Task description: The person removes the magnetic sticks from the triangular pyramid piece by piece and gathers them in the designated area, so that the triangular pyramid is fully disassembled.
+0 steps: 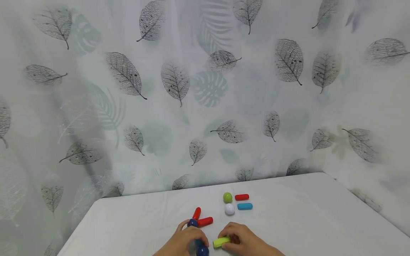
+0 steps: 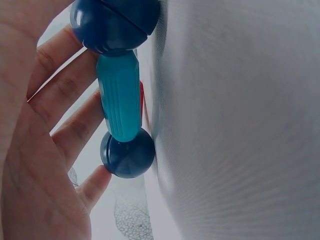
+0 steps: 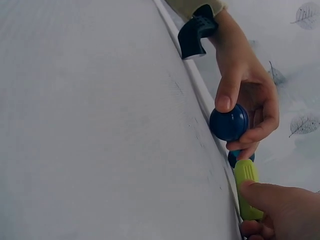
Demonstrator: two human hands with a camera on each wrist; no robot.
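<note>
Two dark blue balls, one near (image 1: 202,251) and one farther off (image 1: 192,223), stand at either end of a teal rod (image 2: 120,97). My left hand (image 1: 186,239) grips the near ball between thumb and fingers, its other fingers reaching along the rod towards the far ball. Two red rods (image 1: 205,222) (image 1: 196,213) spread out from beside the far ball. My right hand (image 1: 241,239) pinches a ribbed yellow-green rod (image 3: 246,190) between thumb and fingers, its free end pointing towards the blue balls. In the right wrist view, that end overlaps the far ball (image 3: 234,159).
Farther back on the white table (image 1: 304,213) lie a green ball (image 1: 227,197), a white ball (image 1: 229,209), another red rod (image 1: 241,197) and a blue rod (image 1: 245,206). A leaf-printed curtain (image 1: 198,124) hangs behind the table.
</note>
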